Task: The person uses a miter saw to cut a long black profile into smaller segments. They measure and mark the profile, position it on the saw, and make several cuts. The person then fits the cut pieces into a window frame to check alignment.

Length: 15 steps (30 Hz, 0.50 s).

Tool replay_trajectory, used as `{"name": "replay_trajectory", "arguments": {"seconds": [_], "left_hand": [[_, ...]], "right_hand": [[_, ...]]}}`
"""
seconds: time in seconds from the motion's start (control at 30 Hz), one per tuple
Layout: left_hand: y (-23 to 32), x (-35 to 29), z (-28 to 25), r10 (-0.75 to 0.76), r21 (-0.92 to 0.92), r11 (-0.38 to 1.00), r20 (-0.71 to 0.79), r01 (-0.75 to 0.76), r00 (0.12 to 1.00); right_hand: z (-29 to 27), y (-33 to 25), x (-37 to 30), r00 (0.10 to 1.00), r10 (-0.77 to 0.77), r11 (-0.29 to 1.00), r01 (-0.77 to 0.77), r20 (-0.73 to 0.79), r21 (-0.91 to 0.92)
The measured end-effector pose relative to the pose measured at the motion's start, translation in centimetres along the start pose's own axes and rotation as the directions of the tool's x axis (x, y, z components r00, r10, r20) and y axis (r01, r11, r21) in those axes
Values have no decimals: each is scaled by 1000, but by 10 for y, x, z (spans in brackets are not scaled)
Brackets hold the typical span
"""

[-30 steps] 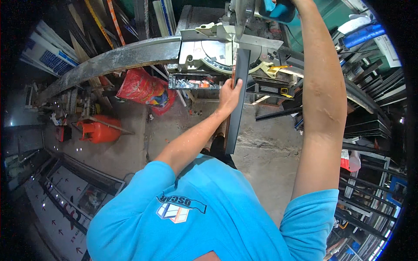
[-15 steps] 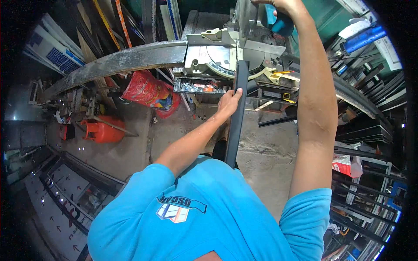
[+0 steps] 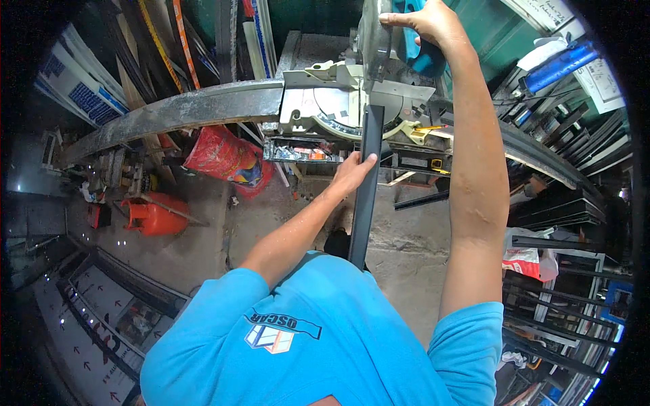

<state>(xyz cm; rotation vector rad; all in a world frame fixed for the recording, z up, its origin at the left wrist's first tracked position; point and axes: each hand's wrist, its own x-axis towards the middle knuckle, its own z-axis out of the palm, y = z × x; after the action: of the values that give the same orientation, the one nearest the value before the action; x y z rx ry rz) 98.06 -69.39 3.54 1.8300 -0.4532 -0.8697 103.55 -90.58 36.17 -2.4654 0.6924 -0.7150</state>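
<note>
A long dark grey metal profile (image 3: 366,196) runs from the bed of the miter saw (image 3: 338,105) back toward my body. My left hand (image 3: 353,172) is closed around it a little short of the saw, the thumb lying over its top face. At the upper edge, my right hand (image 3: 433,28) grips the teal saw handle (image 3: 425,62), its thumb stretched left toward the blade guard (image 3: 374,40). Some of the right fingers are hidden behind the handle. The saw head stands above the profile's far end.
A long metal support beam (image 3: 203,107) extends left of the saw. On the floor are a red sack (image 3: 223,159) and an orange gas cylinder (image 3: 159,214). A yellow tape measure (image 3: 437,164) lies below the saw's right side. Dark profiles (image 3: 562,210) are stacked at right.
The view has tipped up slightly, so the saw and both hands sit lower in the picture. More of the right hand shows. Both hands keep their grips.
</note>
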Motion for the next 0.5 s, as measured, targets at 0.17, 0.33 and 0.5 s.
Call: {"name": "replay_trajectory", "arguments": {"seconds": [0.17, 0.33, 0.5], "left_hand": [[-15, 6, 11, 19, -147, 989, -84, -31, 996], [-34, 10, 15, 40, -90, 995, -151, -54, 988], [-17, 0, 9, 20, -14, 1000, -183, -23, 983]], "right_hand": [[-11, -20, -7, 996, 65, 995, -70, 67, 65], [-12, -17, 7, 993, 63, 995, -70, 97, 73], [-16, -23, 7, 983, 108, 984, -128, 149, 126]]}}
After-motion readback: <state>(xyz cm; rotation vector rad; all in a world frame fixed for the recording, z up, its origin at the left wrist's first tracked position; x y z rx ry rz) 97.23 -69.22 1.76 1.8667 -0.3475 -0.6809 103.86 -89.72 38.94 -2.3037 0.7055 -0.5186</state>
